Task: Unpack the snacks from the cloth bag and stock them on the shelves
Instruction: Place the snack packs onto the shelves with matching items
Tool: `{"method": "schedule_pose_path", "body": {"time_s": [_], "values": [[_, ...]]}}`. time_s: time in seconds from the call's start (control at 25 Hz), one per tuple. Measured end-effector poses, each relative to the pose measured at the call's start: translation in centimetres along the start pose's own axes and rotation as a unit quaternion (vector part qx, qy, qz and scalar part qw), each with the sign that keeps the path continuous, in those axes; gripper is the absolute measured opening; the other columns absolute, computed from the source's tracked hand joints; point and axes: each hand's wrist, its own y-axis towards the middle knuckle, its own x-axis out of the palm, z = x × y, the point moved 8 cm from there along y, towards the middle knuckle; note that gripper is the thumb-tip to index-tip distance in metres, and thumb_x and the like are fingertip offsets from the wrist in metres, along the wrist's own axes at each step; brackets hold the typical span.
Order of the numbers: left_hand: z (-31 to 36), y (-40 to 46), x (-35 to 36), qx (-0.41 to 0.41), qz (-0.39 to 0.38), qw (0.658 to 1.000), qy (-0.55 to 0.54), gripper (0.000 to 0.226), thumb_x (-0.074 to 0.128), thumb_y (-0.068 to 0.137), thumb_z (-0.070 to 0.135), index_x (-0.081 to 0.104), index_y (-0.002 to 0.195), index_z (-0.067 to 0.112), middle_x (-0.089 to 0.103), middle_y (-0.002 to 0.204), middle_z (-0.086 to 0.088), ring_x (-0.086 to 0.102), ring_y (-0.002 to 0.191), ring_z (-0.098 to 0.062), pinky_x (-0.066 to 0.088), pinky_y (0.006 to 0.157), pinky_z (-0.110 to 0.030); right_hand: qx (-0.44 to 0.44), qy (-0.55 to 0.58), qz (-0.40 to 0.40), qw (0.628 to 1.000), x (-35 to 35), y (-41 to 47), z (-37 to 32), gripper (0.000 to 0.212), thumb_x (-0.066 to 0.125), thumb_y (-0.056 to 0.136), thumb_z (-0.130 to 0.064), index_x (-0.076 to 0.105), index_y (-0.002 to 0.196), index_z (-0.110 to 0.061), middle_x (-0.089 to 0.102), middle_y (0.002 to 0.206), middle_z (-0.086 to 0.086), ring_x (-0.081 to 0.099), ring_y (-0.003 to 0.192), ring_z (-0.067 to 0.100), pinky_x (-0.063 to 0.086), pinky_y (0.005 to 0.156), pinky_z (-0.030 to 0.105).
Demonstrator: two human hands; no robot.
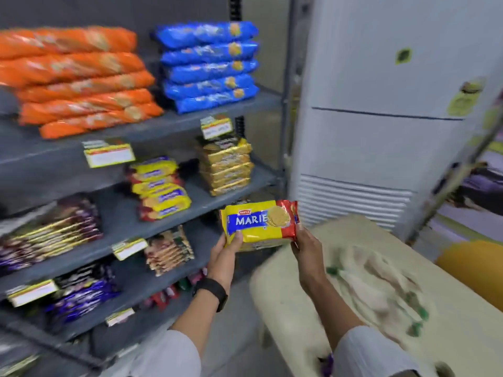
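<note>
A yellow, blue and red Marie biscuit pack (258, 225) is held flat in front of me by both hands. My left hand (226, 254) grips its left end, thumb on top; a black watch sits on that wrist. My right hand (306, 247) pinches its right red end. The pack hovers just right of the grey shelves (163, 126), level with the second shelf, where a stack of the same yellow packs (160, 191) lies. The cream cloth bag (381, 278) lies crumpled on a beige table (285, 295) below my right arm.
The shelves hold orange packs (79, 77), blue packs (209, 66), gold packs (226, 167), dark purple packs (49, 235) and brown packs (168, 251). A tall white floor air conditioner (381, 118) stands right of the shelf post. A yellow object (473, 270) sits at the far right.
</note>
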Motion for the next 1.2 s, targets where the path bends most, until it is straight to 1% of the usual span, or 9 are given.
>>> {"method": "schedule_pose_path", "body": {"time_s": [0.24,0.36,0.52,0.6,0.68,0.76,0.92,1.08,1.2], "values": [[5.2,3.0,-20.8,0.006,0.131,0.991,-0.005,0.051,0.072,0.084,0.049,0.069,0.127,0.023,0.072,0.129,-0.002,0.063,0.126,-0.025,0.04,0.115,-0.051,0.051,-0.018,-0.112,0.992,22.1,2.5,7.6,0.032,0.053,0.107,-0.034,0.083,0.098,-0.024,0.079,0.093,-0.009,0.07,0.088,0.006,0.054,0.075,0.016],[6.3,5.1,-26.2,-0.018,0.161,0.987,-0.006,0.041,0.071,0.088,0.05,0.071,0.123,0.028,0.075,0.121,0.005,0.067,0.12,-0.019,0.047,0.105,-0.04,0.079,-0.033,-0.15,0.985,28.6,4.1,10.0,0.034,0.051,0.107,-0.033,0.084,0.097,-0.034,0.081,0.093,-0.009,0.071,0.087,0.003,0.054,0.076,0.015],[7.4,10.6,-28.9,-0.037,0.193,0.98,-0.016,0.022,0.069,0.092,0.044,0.076,0.11,0.034,0.079,0.111,0.004,0.076,0.099,-0.013,0.057,0.068,-0.017,0.123,-0.057,-0.163,0.977,32.6,9.4,12.5,0.035,0.052,0.106,-0.039,0.083,0.095,-0.025,0.082,0.098,-0.003,0.076,0.093,0.009,0.057,0.087,0.024],[7.7,14.1,-29.4,-0.041,0.204,0.978,-0.011,0.019,0.07,0.09,0.046,0.077,0.106,0.037,0.079,0.112,0.005,0.075,0.102,-0.013,0.058,0.076,-0.02,0.136,-0.074,-0.157,0.975,33.7,12.6,13.4,0.036,0.052,0.106,-0.041,0.079,0.098,-0.02,0.081,0.099,-0.001,0.076,0.097,0.013,0.054,0.096,0.03],[7.9,17.8,-29.6,-0.048,0.213,0.976,0.002,0.037,0.071,0.081,0.056,0.075,0.111,0.035,0.076,0.118,0.007,0.068,0.116,-0.017,0.049,0.102,-0.036,0.142,-0.085,-0.151,0.975,34.7,16.1,14.2,0.035,0.051,0.106,-0.041,0.078,0.1,-0.019,0.081,0.098,0.001,0.074,0.102,0.017,0.051,0.1,0.034],[7.9,20.2,-29.9,-0.062,0.225,0.972,0.003,0.053,0.072,0.071,0.063,0.073,0.114,0.031,0.076,0.117,0.005,0.067,0.117,-0.019,0.042,0.11,-0.041,0.153,-0.085,-0.151,0.973,35.8,18.6,14.7,0.034,0.051,0.107,-0.039,0.077,0.101,-0.019,0.081,0.099,0.001,0.073,0.106,0.021,0.051,0.102,0.036],[7.5,23.7,-30.5,-0.085,0.251,0.964,-0.007,0.066,0.074,0.062,0.068,0.071,0.115,0.029,0.076,0.118,0.0,0.071,0.112,-0.021,0.049,0.103,-0.04,0.163,-0.102,-0.165,0.967,37.4,22.7,16.3,0.034,0.05,0.107,-0.04,0.078,0.099,-0.022,0.082,0.093,-0.002,0.076,0.092,0.01,0.053,0.09,0.028],[6.5,24.9,-31.1,-0.105,0.275,0.955,-0.036,0.086,0.078,0.063,0.065,0.06,0.135,0.022,0.07,0.128,-0.007,0.067,0.117,-0.03,0.056,0.098,-0.045,0.175,-0.119,-0.169,0.963,38.0,24.3,18.2,0.035,0.052,0.106,-0.043,0.077,0.101,-0.02,0.082,0.092,-0.002,0.078,0.084,0.008,0.053,0.077,0.022],[6.1,25.3,-31.3,-0.1,0.275,0.955,-0.044,0.057,0.076,0.08,0.054,0.064,0.126,0.023,0.075,0.118,-0.01,0.073,0.105,-0.033,0.063,0.066,-0.027,0.173,-0.121,-0.172,0.962,38.1,24.6,18.9,0.035,0.051,0.106,-0.043,0.077,0.103,-0.02,0.082,0.094,-0.002,0.078,0.087,0.009,0.053,0.076,0.021]]}}
